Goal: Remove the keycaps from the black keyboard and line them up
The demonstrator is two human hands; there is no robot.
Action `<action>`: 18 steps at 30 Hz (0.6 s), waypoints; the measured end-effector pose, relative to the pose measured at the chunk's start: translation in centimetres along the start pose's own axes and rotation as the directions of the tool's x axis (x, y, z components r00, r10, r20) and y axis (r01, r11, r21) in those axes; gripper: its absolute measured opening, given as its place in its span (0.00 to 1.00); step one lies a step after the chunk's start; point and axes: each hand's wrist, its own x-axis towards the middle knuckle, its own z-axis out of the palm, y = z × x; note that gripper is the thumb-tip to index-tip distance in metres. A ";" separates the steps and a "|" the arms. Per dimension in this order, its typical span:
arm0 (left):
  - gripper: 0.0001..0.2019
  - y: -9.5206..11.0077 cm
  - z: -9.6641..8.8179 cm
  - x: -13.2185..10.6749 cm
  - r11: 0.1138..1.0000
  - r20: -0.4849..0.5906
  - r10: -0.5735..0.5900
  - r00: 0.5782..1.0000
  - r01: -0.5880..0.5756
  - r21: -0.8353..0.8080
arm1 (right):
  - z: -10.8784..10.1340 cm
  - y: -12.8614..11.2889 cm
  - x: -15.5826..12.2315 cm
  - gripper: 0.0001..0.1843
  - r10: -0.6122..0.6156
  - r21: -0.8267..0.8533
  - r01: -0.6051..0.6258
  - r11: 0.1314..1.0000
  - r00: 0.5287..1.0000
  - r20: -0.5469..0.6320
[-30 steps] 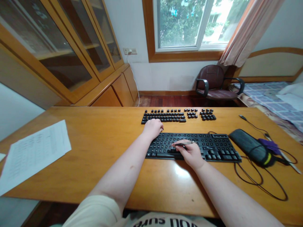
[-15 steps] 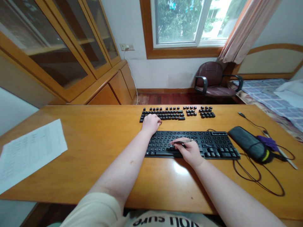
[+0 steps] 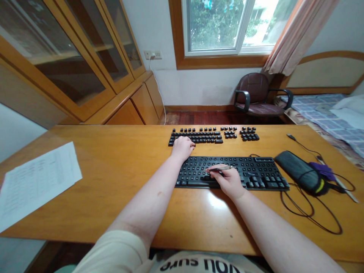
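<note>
A black keyboard (image 3: 196, 183) lies across the desk in front of me, with most of its upper keys off and bare switch posts showing. Larger keys remain along its bottom row and at its lower right. Beyond it, loose black keycaps (image 3: 210, 137) are laid out in rows. My left hand (image 3: 182, 147) rests at the near left end of these rows, its fingers closed on a small black keycap (image 3: 193, 145). Over the keyboard's lower middle, my right hand (image 3: 227, 180) grips a slim, pen-like metal tool (image 3: 223, 168). The tool lies nearly level, pointing left.
Right of the keyboard sit a dark grey case (image 3: 298, 170), a purple cloth-like piece (image 3: 322, 171) and looped black cable (image 3: 313, 216). Printed sheets (image 3: 42, 178) lie at the desk's left. A chair (image 3: 254, 94) stands past the desk's far edge (image 3: 127, 125).
The view has shifted very slightly. Both hands stay in nearly the same places, and the tool in my right hand has tilted a little.
</note>
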 end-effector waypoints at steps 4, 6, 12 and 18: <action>0.10 0.1 -0.1 0.0 1.000 -0.023 0.005 1.000 -0.006 -0.016 | 0.0 0.0 0.0 0.09 0.003 0.002 -0.003 1.000 1.000 0.000; 0.10 0.1 0.0 -0.1 1.000 -0.034 0.013 0.999 -0.013 -0.007 | 0.0 0.0 0.0 0.09 0.006 0.008 -0.006 1.000 1.000 0.002; 0.09 0.1 0.0 -0.1 1.000 -0.024 0.021 0.999 -0.021 0.010 | 0.0 0.0 -0.1 0.09 0.012 0.007 -0.012 1.000 1.000 0.007; 0.10 0.1 0.0 -0.1 1.000 -0.010 -0.002 1.000 0.002 -0.008 | -0.1 -0.1 0.0 0.09 0.004 -0.003 -0.004 1.000 1.000 0.008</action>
